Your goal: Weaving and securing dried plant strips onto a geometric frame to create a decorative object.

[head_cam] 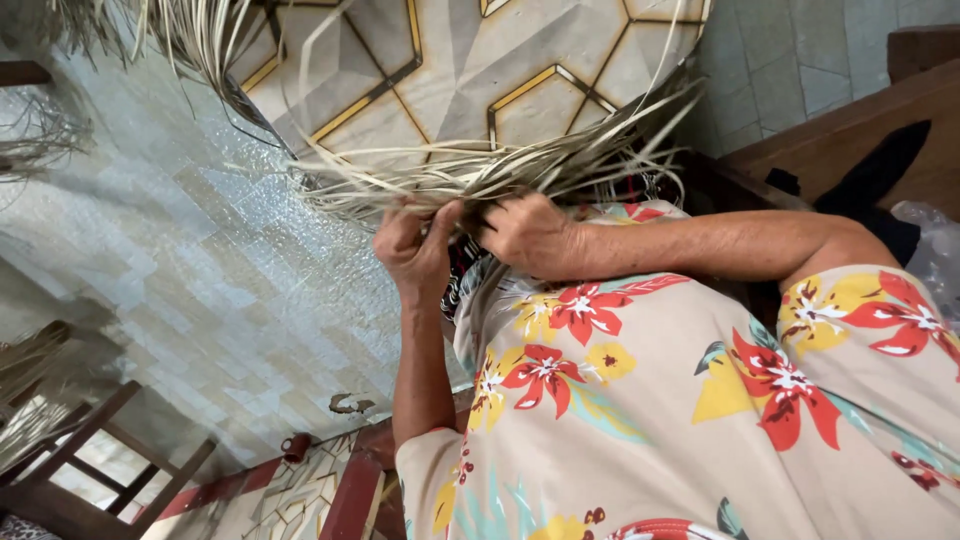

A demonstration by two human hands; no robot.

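Our left hand [415, 245] and right hand [535, 235] both grip a bundle of dried straw strips [500, 170]; strands lie crosswise, tips fanning upward.

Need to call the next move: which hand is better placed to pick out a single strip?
Probably the left hand: its fingertips pinch loose strips, while the right hand clasps the bundle.
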